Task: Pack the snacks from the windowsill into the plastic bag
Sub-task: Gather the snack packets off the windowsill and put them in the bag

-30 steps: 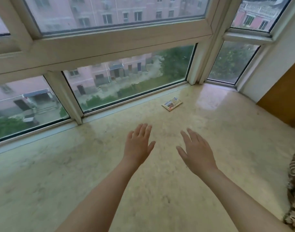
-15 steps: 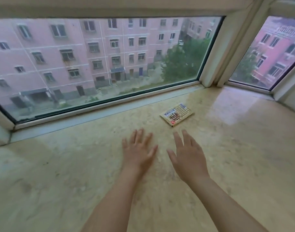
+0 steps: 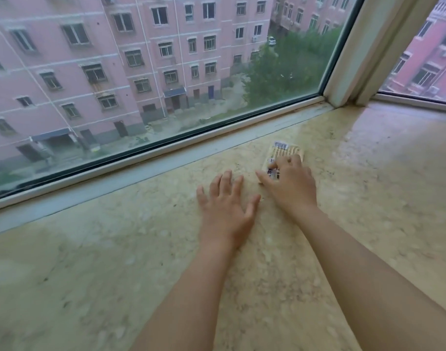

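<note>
A flat snack packet [image 3: 284,152], pale with printed labels, lies on the marble windowsill [image 3: 115,249] close to the window frame. My right hand [image 3: 291,187] rests on the near half of the packet, fingers curled over it and thumb at its left edge; the packet is still flat on the sill. My left hand [image 3: 225,209] hovers just left of it, palm down, fingers spread, holding nothing. No plastic bag is in view.
The window glass and its frame rail [image 3: 166,158] run along the far side of the sill. A white corner post [image 3: 351,62] stands at the back right, with a second pane beyond it. Marble extends wide to the left and right of my arms.
Both hands have moved forward toward the window. My right hand has reached the snack packet and come down on it; before, it was short of the packet. The view has moved closer.
</note>
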Tool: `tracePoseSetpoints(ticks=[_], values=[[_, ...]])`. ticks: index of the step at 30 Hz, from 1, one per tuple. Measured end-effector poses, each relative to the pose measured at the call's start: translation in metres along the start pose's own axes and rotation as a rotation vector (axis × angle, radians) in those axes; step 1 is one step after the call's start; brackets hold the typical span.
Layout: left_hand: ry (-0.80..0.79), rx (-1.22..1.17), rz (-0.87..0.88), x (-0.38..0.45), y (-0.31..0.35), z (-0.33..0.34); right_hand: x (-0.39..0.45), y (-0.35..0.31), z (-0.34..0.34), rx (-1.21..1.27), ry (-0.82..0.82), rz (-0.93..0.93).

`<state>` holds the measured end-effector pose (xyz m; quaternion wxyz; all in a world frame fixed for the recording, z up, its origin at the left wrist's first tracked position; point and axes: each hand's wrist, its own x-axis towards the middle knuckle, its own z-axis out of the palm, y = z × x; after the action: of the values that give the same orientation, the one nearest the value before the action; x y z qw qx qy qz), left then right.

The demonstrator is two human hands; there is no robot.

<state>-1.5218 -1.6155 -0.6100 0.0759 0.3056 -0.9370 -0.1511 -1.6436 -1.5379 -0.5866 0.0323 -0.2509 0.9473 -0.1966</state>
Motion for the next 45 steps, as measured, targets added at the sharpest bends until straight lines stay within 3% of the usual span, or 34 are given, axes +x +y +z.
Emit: tracePoseSetpoints(ticks=[3,5,9,14,21,26,30,36,45], values=[[0.003,-0.015,-0.005,-0.001,0.001,-0.001,-0.007,-0.007,0.002,0.167,0.131,-0.043],[0.007,-0.024,-0.005,-0.001,0.001,-0.002,-0.006,-0.011,-0.001,0.305,0.169,0.033],[0.008,-0.014,-0.002,-0.003,0.0,-0.002,-0.003,-0.008,-0.014,0.662,0.096,0.277],[0.027,-0.077,0.053,-0.009,0.001,-0.009,-0.026,0.003,-0.028,0.97,0.01,0.332],[0.011,-0.059,0.013,-0.073,-0.023,-0.039,-0.1,-0.008,-0.086,0.979,-0.102,0.246],[0.053,-0.133,0.039,-0.132,-0.025,-0.103,-0.176,-0.042,-0.136,0.998,-0.168,0.229],[0.07,0.038,0.189,-0.193,-0.021,-0.177,-0.243,-0.071,-0.184,1.035,-0.194,0.204],[0.088,0.182,0.303,-0.307,-0.025,-0.261,-0.352,-0.098,-0.243,1.089,-0.19,0.193],[0.162,0.222,0.239,-0.514,-0.035,-0.378,-0.541,-0.134,-0.324,1.137,-0.225,0.191]])
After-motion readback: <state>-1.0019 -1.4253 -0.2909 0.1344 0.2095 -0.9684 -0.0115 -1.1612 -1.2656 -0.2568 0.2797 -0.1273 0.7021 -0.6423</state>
